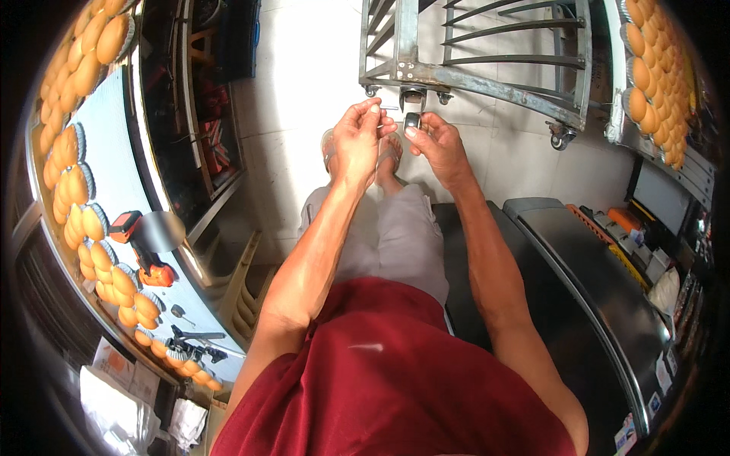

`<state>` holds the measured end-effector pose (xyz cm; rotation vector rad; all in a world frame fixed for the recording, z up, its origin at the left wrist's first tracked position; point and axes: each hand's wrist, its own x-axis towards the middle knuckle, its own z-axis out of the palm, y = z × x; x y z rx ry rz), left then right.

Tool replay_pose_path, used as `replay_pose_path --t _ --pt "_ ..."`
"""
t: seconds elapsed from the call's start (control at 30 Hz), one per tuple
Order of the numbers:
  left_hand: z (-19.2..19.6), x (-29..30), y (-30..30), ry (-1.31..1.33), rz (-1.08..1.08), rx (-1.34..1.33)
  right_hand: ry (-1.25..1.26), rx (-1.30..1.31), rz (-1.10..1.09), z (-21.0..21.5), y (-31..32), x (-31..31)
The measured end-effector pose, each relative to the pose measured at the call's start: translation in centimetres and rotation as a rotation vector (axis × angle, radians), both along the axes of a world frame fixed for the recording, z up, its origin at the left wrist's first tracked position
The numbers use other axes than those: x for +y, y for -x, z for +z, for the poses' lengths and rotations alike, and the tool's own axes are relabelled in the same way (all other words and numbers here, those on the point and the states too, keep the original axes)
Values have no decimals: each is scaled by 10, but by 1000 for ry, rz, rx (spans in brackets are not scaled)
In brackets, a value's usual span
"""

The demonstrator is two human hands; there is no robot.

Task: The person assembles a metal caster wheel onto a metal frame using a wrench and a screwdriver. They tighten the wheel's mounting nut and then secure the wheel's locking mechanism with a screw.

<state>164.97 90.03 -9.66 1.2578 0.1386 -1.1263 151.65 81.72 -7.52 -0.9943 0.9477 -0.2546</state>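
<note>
My left hand (357,140) is raised in front of me, with thumb and fingertips pinched together. A thin pale sliver shows at the fingertips, too small to name. Close beside it, my right hand (439,146) grips what looks like a small caster wheel (412,119), black and white with a metal bracket above it. Whether that caster is joined to the metal rack (471,76) behind it, I cannot tell. The rack has a worn grey-blue frame, dark slats and other casters (561,137) at its corners.
On my left, a light blue tabletop (114,144) carries an orange-and-black cordless drill (156,272), a black clamp-like tool (194,346) and round orange-yellow domes in fluted cups (76,182). At right stand a black cabinet (563,289) and small boxes (635,247). Pale tiled floor (293,76) lies ahead.
</note>
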Motion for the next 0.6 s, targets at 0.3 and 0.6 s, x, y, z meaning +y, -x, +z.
replay_pose_path --t 0.3,0.6 --pt "5 1 3 53 -5 -95 153 51 53 1 -8 -7" --pt "-2 2 1 134 30 -33 287 256 34 7 -23 6"
